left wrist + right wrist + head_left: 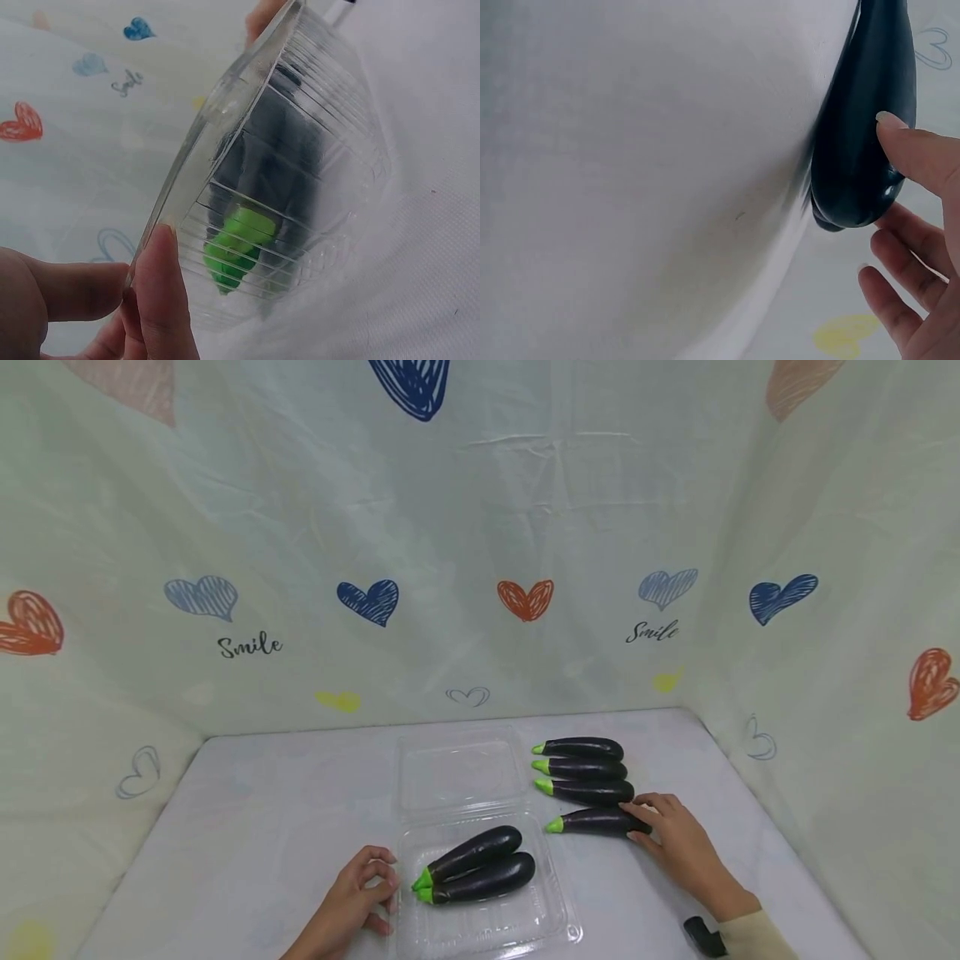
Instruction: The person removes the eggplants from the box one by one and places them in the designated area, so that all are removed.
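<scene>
A clear plastic clamshell box (555, 893) lies with its lid (461, 777) folded back behind it. Two dark eggplants with green stems, the upper eggplant (480, 850) and the lower eggplant (491, 878), lie side by side in its base. My left hand (356, 893) pinches the box's left rim (169, 187) between thumb and fingers. To the right of the box, my right hand (678, 843) grips the rounded end of another eggplant (596, 821), its thumb on one side, as the right wrist view also shows (859, 135). The held eggplant's stem points left.
Three more eggplants (588, 768) lie in a row behind the held one, stems to the left. The white tabletop (262, 827) meets a hanging cloth (450, 660) printed with hearts at the back and sides. A black strap piece (703, 937) sits by the right sleeve.
</scene>
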Demonstrator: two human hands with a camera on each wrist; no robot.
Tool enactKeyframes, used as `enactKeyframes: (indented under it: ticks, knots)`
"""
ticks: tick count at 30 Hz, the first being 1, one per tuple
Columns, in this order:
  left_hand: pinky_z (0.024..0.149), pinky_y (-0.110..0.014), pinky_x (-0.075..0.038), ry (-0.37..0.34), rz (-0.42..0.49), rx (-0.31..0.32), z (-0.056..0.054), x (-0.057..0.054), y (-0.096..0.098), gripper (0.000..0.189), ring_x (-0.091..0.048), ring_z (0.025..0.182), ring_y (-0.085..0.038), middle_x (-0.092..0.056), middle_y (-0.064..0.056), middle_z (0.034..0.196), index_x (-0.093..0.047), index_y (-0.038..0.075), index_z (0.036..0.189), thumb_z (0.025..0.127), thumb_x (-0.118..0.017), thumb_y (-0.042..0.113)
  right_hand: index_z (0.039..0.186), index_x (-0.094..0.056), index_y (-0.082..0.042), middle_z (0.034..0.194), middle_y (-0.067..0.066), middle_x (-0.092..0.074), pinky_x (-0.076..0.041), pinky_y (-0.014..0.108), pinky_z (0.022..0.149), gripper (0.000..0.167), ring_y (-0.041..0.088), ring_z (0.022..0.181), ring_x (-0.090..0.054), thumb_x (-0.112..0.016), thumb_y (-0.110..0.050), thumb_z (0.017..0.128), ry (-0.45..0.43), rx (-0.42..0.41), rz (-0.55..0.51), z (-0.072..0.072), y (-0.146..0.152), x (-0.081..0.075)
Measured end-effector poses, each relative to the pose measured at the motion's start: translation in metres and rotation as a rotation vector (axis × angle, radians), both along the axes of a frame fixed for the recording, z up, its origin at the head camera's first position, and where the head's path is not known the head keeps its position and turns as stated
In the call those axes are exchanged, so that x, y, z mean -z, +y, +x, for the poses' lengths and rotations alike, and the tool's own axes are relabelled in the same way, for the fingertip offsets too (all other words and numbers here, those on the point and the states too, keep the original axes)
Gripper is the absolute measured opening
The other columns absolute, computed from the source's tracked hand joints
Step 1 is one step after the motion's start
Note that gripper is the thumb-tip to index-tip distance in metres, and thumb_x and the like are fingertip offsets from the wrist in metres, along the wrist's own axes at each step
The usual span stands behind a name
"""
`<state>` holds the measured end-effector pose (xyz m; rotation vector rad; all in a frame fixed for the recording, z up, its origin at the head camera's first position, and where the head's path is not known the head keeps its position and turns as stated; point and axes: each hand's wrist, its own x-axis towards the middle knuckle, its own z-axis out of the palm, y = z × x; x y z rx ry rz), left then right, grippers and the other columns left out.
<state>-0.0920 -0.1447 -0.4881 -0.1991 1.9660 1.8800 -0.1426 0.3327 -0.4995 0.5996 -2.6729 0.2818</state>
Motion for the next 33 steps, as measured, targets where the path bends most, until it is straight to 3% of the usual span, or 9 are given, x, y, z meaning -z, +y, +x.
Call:
enactKeyframes:
  ticks: [4,12,17,27,33]
  knots:
    - [0.055,-0.031,-0.059,-0.002,-0.001,0.000,0.000,0.001,0.000,0.030,-0.059,0.074,-0.019,-0.055,-0.001,0.093,-0.043,-0.003,0.125,0.101,-0.060,-0.002,0.115,-0.079,-0.007,0.110,0.009,-0.067,-0.058,0.047,0.078,0.047,0.030,0.099,-0.064,-0.096,-0.010,0.071,0.035,-0.012,0.007,-0.002,-0.001,0.001]
    - [0.055,-0.032,-0.059,0.005,0.002,0.004,0.000,0.001,-0.001,0.031,-0.059,0.075,-0.019,-0.055,0.000,0.092,-0.043,-0.003,0.125,0.100,-0.061,-0.002,0.119,-0.078,-0.005,0.112,0.011,-0.070,-0.059,0.051,0.087,0.045,0.033,0.104,-0.065,-0.094,-0.009,0.077,-0.046,0.040,0.028,0.000,-0.007,-0.005]
    - [0.055,-0.032,-0.059,0.004,0.000,0.001,0.001,0.001,0.000,0.030,-0.059,0.075,-0.019,-0.055,0.000,0.092,-0.043,-0.003,0.125,0.100,-0.061,-0.002,0.122,-0.077,-0.003,0.114,0.012,-0.071,-0.059,0.052,0.088,0.048,0.035,0.106,-0.066,-0.094,-0.010,0.077,-0.046,0.053,0.033,0.002,-0.009,-0.006]
    - [0.055,-0.032,-0.059,-0.005,-0.016,-0.006,0.001,0.000,0.000,0.030,-0.059,0.075,-0.019,-0.056,-0.001,0.093,-0.043,-0.002,0.126,0.101,-0.061,0.000,0.119,-0.076,-0.003,0.111,0.011,-0.071,-0.059,0.049,0.082,0.051,0.031,0.101,-0.066,-0.095,-0.007,0.073,0.027,0.007,0.018,0.003,-0.008,-0.005]
    - [0.056,-0.032,-0.059,-0.002,0.000,-0.001,0.002,-0.001,0.000,0.031,-0.060,0.075,-0.019,-0.057,-0.002,0.093,-0.043,-0.003,0.126,0.101,-0.061,0.000,0.117,-0.077,-0.005,0.113,0.011,-0.071,-0.060,0.050,0.085,0.046,0.032,0.105,-0.067,-0.095,-0.008,0.075,-0.021,0.007,0.028,0.005,-0.017,-0.014]
